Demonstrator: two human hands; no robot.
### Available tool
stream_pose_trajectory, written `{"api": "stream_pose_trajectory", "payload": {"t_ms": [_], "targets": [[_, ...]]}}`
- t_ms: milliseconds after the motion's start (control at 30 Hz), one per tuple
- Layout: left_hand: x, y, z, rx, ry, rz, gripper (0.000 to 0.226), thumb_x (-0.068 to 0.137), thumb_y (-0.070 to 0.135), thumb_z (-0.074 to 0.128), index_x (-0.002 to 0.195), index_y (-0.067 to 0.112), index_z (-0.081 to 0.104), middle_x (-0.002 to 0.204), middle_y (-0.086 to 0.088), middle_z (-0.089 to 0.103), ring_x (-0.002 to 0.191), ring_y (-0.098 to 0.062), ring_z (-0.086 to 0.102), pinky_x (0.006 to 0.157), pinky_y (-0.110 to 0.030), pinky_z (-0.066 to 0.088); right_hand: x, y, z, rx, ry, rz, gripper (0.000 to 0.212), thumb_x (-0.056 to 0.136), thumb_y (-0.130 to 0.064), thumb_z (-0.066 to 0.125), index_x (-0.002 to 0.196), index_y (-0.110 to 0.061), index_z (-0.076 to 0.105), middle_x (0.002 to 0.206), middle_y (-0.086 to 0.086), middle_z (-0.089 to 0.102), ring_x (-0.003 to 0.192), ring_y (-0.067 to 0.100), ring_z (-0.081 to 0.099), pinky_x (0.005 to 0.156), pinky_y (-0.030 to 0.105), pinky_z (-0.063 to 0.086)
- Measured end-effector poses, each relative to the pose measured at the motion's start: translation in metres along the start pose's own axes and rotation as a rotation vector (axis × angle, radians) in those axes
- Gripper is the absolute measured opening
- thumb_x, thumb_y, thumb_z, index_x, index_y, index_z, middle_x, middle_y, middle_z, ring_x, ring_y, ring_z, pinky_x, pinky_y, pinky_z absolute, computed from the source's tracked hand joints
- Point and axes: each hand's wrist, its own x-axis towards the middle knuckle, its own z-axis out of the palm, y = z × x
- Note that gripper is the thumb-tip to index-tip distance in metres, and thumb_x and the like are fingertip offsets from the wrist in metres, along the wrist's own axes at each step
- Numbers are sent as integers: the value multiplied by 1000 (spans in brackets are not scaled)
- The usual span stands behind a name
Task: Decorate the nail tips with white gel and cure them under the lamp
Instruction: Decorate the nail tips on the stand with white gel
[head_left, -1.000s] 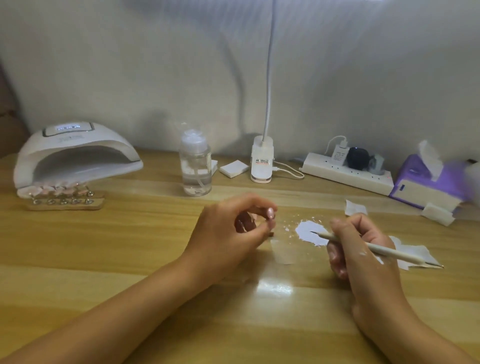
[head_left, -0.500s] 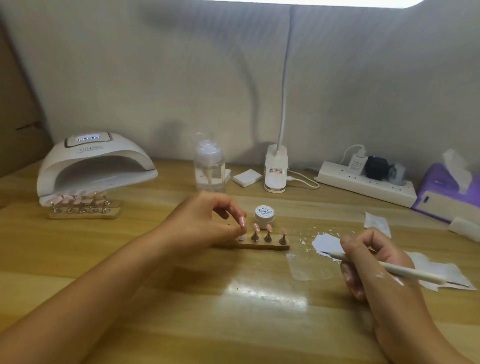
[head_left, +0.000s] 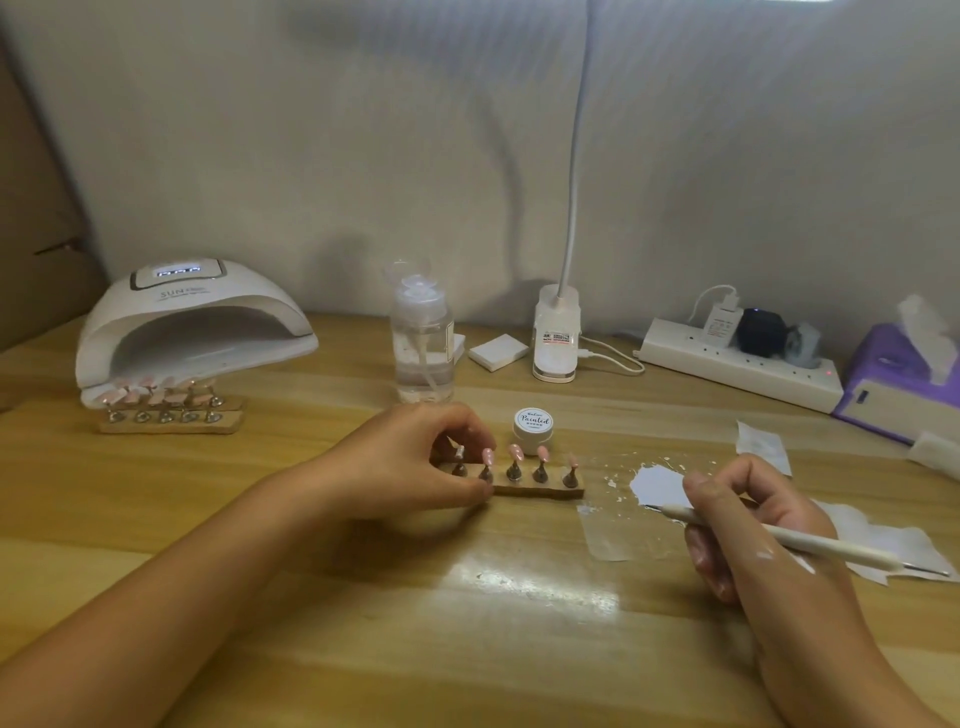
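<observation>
Nearest you, your right hand (head_left: 748, 519) curls round a slim white tool (head_left: 779, 540) and holds it like a pencil. The shaft lies across the fingers and its far end pokes out past the hand to the right. A white smear marks the back of that hand. The tool's fine tip points left, at the lower edge of a patch of white gel (head_left: 657, 486) just ahead of your knuckles; whether it touches the gel cannot be made out. Small white flecks lie scattered around the patch. A clear film (head_left: 605, 535) lies flat on the tabletop (head_left: 311, 597) between your two hands, and a crumpled paper wipe (head_left: 883, 545) sits under the tool's far end.

Your left hand (head_left: 415, 462) grips the left end of a wooden holder (head_left: 540, 488), thumb on the front edge and fingers curled over the back. Pink nail tips (head_left: 514, 451) stand on small metal stands along it; your fingers partly hide the leftmost ones. Just behind the holder sits a small white jar (head_left: 533, 423), lid on.

Beyond your left hand stands a clear bottle (head_left: 422, 353). Far off to its left is the curing lamp (head_left: 192, 332), with a second holder (head_left: 171, 415) of tips at its mouth. Beyond your right hand are a desk lamp base (head_left: 556, 338), a power strip (head_left: 737, 364) and a purple tissue box (head_left: 893, 384).
</observation>
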Motion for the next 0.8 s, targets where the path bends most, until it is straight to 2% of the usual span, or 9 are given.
{"api": "stream_pose_trajectory", "payload": {"t_ms": [100, 167, 300, 467, 567, 667, 800], "targets": [[-1, 1, -2, 79, -17, 46, 16, 81, 34, 77, 95, 37, 70, 86, 15, 65, 76, -2, 56, 68, -22, 46, -1, -2, 0, -9, -2, -1, 39, 94, -17, 62, 57, -22, 50, 43, 3, 48, 34, 7, 37, 35, 13, 30], [-2, 1, -2, 68, 3, 78, 15, 81, 32, 76, 94, 36, 71, 84, 17, 65, 76, -1, 56, 67, -20, 47, -1, -3, 1, -6, -3, 5, 39, 94, -17, 62, 57, -22, 50, 43, 4, 48, 34, 7, 37, 35, 13, 30], [-2, 1, -1, 136, 61, 173, 18, 80, 31, 76, 95, 37, 67, 91, 21, 62, 90, 0, 58, 75, -22, 52, -2, -4, 2, 3, 0, 7, 37, 94, -15, 62, 60, -18, 49, 44, 6, 48, 35, 7, 37, 35, 15, 31], [-3, 1, 0, 171, 62, 212, 21, 80, 33, 75, 94, 43, 63, 93, 29, 58, 92, 4, 55, 75, -23, 51, -3, -5, 3, -7, -3, -5, 36, 93, -17, 63, 60, -20, 50, 45, 6, 48, 36, 8, 36, 36, 14, 30], [-2, 0, 1, 163, 60, 207, 20, 80, 32, 74, 95, 42, 63, 92, 27, 61, 91, 3, 56, 76, -25, 52, -3, -6, 4, -25, -5, -17, 30, 88, -29, 66, 62, -22, 53, 46, 5, 51, 36, 8, 37, 36, 14, 30], [-3, 0, 1, 150, 51, 192, 21, 80, 34, 73, 94, 44, 61, 93, 31, 58, 92, 6, 54, 72, -18, 47, -4, -7, 6, -51, -13, -27, 27, 76, -47, 69, 66, -24, 58, 47, 5, 54, 37, 8, 39, 36, 16, 33], [-4, 0, 2, 129, 26, 176, 21, 81, 35, 72, 93, 45, 59, 92, 31, 58, 92, 7, 53, 72, -16, 45, -4, -6, 5, -97, -9, -36, 30, 71, -54, 70, 70, -27, 57, 46, 4, 52, 38, 7, 42, 37, 15, 34]]}}
